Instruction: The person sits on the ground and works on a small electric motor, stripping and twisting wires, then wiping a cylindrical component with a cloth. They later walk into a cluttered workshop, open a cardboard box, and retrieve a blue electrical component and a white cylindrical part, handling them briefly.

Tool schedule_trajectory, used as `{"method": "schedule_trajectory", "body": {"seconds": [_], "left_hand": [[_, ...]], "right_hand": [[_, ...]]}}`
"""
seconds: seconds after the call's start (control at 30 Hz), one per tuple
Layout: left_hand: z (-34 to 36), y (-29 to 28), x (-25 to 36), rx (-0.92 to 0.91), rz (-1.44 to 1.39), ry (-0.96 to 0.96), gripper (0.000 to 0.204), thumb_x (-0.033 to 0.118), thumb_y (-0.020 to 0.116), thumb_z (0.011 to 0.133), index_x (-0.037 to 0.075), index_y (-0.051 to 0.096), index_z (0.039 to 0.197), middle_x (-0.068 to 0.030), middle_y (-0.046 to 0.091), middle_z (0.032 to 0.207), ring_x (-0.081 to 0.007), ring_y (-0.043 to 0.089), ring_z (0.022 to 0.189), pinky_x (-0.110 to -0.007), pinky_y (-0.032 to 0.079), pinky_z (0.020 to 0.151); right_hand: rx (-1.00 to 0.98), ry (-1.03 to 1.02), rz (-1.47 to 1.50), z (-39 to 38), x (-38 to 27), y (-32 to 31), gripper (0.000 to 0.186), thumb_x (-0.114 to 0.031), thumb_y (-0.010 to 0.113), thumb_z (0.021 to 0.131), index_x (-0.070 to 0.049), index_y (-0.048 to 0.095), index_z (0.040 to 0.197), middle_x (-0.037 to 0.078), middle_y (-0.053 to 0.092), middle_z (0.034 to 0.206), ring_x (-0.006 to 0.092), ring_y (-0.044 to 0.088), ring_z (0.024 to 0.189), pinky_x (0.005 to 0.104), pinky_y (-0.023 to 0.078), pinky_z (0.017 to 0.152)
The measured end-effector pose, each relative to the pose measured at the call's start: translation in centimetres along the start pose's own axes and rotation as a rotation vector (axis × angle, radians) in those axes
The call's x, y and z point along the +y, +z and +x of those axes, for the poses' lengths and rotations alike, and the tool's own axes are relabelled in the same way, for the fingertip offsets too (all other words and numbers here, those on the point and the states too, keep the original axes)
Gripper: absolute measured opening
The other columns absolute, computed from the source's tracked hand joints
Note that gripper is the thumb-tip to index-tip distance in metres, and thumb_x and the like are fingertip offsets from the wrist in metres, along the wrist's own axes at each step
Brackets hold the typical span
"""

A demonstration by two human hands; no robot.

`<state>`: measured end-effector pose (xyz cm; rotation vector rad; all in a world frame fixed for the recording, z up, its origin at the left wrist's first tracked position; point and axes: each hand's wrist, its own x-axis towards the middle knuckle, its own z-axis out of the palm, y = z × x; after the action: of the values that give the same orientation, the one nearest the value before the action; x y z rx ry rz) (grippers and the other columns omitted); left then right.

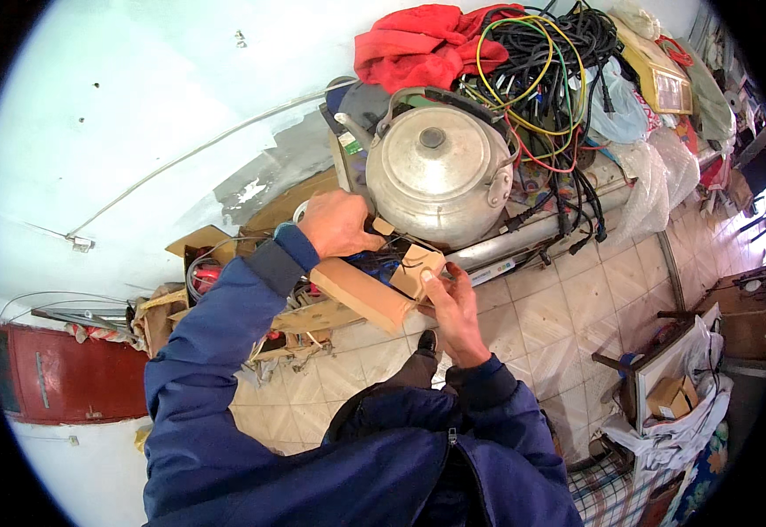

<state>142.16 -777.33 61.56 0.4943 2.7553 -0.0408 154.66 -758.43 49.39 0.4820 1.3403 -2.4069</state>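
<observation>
A narrow brown cardboard box [361, 296] lies tilted at the shelf's front edge, its top opened. Dark and blue cables [371, 262] show inside it. My right hand [458, 318] grips the box's right end, thumb pressed on a raised flap [418, 268]. Over the far left side of the box, my left hand [337, 225] is closed with its fingers curled down. A small tan flap shows by its fingertips, and what the fingers hold is hidden. Just beyond the box stands a large metal kettle [438, 176], close to the left hand.
A tangle of black cables with yellow and green wires [545, 70] lies behind the kettle, beside a red cloth [414, 44]. Bubble wrap [655, 180] hangs off the shelf at right. An open carton [200, 250] stands left. Below is tiled floor [567, 299]; a small box [671, 397] sits lower right.
</observation>
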Motion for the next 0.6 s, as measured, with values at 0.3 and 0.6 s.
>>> {"method": "schedule_trajectory", "body": {"seconds": [0.3,0.6], "left_hand": [[-0.2,1.0,-0.5,0.116,-0.121,0.036,0.043,0.035,0.074,0.061,-0.006,0.068,0.073,-0.0261,0.063,0.069,-0.0416,0.064,0.067,-0.045,0.053,0.064],[-2.7,2.3,-6.7,0.261,-1.021,0.113,0.030,0.009,0.074,0.086,-0.001,0.067,0.114,-0.0036,0.068,0.104,-0.0112,0.063,0.097,-0.030,0.053,0.089]], "right_hand": [[0.008,-0.019,-0.067,0.1,-0.5,-0.1,0.079,-0.036,0.071,0.091,0.006,0.029,0.144,0.013,0.062,0.116,0.0173,0.063,0.096,0.0304,0.052,0.078],[0.036,0.035,-0.057,-0.4,-1.2,0.4,0.084,-0.037,0.070,0.091,0.005,0.024,0.146,0.015,0.062,0.117,0.0191,0.062,0.099,0.0361,0.051,0.082]]}}
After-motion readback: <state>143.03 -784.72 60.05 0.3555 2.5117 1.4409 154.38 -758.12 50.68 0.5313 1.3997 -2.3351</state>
